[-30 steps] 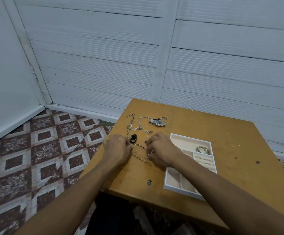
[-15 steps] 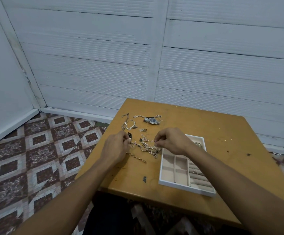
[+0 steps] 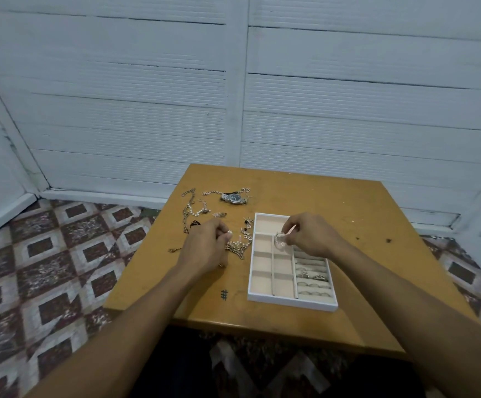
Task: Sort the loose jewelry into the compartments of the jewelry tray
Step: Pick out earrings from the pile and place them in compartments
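right hand: thumb and forefinger are closed on a small silvery piece, which is held over a small compartment toward the far end of the jewelry tray.
left hand: fingers are curled, with the tips set at the tangled heap; whether a strand is gripped cannot be told.
tray: placed mid-tabletop; rings are seated in its right column.
loose pieces: the heap lies just left of the tray; a wristwatch and a pearl strand lie toward the far left corner.

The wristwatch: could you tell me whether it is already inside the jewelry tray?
No, the wristwatch lies on the table, outside the jewelry tray.
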`<state>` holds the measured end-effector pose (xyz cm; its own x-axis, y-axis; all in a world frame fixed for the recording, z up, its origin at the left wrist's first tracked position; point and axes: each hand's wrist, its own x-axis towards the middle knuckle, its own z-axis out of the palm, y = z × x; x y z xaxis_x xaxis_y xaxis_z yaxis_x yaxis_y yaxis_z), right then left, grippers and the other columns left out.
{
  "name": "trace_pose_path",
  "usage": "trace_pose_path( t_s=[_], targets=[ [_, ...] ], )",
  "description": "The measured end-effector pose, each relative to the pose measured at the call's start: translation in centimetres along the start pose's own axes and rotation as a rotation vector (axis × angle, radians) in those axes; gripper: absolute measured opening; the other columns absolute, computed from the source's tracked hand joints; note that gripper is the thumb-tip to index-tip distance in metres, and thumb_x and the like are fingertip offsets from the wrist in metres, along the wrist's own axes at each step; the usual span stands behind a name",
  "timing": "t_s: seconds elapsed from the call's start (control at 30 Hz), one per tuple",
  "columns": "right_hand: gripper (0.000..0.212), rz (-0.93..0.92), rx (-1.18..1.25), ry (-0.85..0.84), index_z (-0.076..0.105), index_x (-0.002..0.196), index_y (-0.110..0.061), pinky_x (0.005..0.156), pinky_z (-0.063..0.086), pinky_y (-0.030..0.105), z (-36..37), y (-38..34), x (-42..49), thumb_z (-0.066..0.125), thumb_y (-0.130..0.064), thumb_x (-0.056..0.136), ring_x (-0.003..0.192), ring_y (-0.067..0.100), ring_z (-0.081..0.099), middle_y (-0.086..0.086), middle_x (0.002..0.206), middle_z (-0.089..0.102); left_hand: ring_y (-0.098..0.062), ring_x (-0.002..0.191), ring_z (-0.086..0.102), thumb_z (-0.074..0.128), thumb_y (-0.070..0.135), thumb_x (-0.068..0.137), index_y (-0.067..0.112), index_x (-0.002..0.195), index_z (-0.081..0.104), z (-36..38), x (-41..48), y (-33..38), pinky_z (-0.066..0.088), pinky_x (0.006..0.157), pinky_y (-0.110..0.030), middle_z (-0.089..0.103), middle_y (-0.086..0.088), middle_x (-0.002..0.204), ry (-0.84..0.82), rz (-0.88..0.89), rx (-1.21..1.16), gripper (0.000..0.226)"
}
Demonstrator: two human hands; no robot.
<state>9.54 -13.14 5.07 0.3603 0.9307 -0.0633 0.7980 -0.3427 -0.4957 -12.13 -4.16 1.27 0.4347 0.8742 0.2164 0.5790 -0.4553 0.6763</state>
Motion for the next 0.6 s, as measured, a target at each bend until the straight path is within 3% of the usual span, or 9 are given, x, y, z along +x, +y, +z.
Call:
trace_pose_path(
  t_s=[0.2, 0.33, 0.5, 0.6],
  targets=[
    [0.010, -0.009, -0.150, -0.030, 0.063, 0.075, -0.027, 0.077, 0.054, 0.035, 1.1, 0.0, 0.1, 0.062, -0.021, 0.083, 0.086, 0.018, 0.062, -0.001, 0.089, 0.069, -0.006, 0.073, 0.059, 0.062, 0.022, 0.092, 0.017, 0.091, 0.063, 1.0, -0.2, 2.1, 0.047, 0.063, -0.020, 0.063, 0.007, 0.079, -0.054, -0.009, -0.028, 0.005],
    [0.009, -0.023, -0.239, -0.027, 0.063, 0.077, -0.027, 0.084, 0.053, 0.038, 1.4, 0.0, 0.0, 0.058, -0.022, 0.083, 0.087, 0.020, 0.062, -0.002, 0.091, 0.068, -0.011, 0.073, 0.059, 0.064, 0.022, 0.091, 0.017, 0.090, 0.064, 1.4, -0.3, 2.5, 0.049, 0.066, -0.026, 0.063, 0.004, 0.077, -0.078, -0.030, -0.042, 0.005],
    [0.010, -0.035, -0.292, -0.016, 0.063, 0.080, -0.026, 0.077, 0.055, 0.037, 1.7, 0.2, 0.1, 0.054, -0.023, 0.082, 0.088, 0.022, 0.063, -0.003, 0.093, 0.068, -0.014, 0.070, 0.057, 0.065, 0.022, 0.090, 0.015, 0.089, 0.065, 1.5, -0.4, 2.4, 0.047, 0.078, -0.028, 0.062, 0.002, 0.072, -0.126, -0.076, -0.087, 0.007],
    [0.009, -0.035, -0.330, 0.006, 0.061, 0.088, -0.025, 0.074, 0.052, 0.035, 1.8, 0.2, 0.2, 0.053, -0.028, 0.084, 0.091, 0.025, 0.061, -0.001, 0.095, 0.066, -0.011, 0.066, 0.054, 0.065, 0.022, 0.090, 0.018, 0.085, 0.062, 1.4, -0.6, 2.4, 0.044, 0.064, -0.024, 0.058, 0.006, 0.067, -0.157, -0.101, -0.102, 0.007]
  ],
)
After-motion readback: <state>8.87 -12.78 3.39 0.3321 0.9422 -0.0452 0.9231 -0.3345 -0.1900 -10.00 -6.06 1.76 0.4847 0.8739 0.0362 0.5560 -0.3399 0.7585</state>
